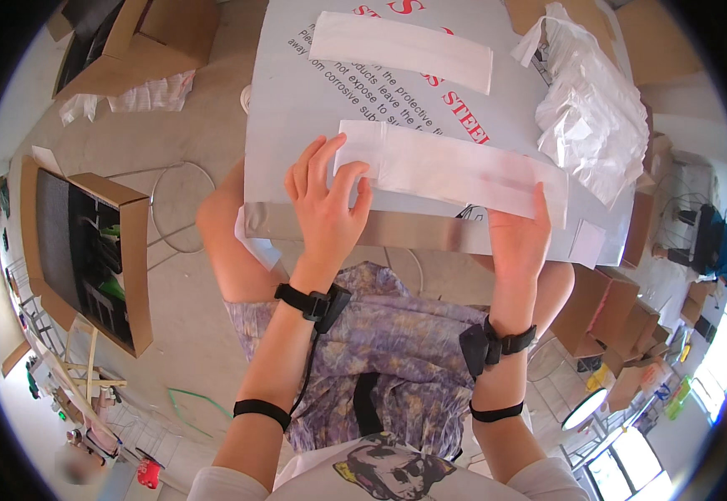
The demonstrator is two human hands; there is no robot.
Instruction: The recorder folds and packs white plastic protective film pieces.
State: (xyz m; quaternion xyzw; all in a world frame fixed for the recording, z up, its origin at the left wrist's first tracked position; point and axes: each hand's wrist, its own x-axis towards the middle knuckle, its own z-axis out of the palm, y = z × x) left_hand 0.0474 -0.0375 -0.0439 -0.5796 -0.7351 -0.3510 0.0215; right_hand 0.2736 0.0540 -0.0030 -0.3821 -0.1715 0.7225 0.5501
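A long white folded strip (455,163), which looks like paper or thin cloth, spans my two hands above a film-covered metal sheet (288,125). At its left end my left hand (326,200) has curled fingers, thumb and forefinger close together on the strip's edge. My right hand (520,238) grips the right end, its thumb in front and its fingers behind, showing faintly through the strip. A second white strip (401,50) lies flat farther up the sheet. Crumpled white wrapping (589,108) rests on the sheet's right side.
The sheet's bare, shiny front edge (363,230) faces my lap. Left on the floor stands an open carton (134,275) with dark contents; another carton (163,42) is behind it. Several brown boxes (605,317) stand at the right. A thin hoop of cable (184,209) lies on the floor.
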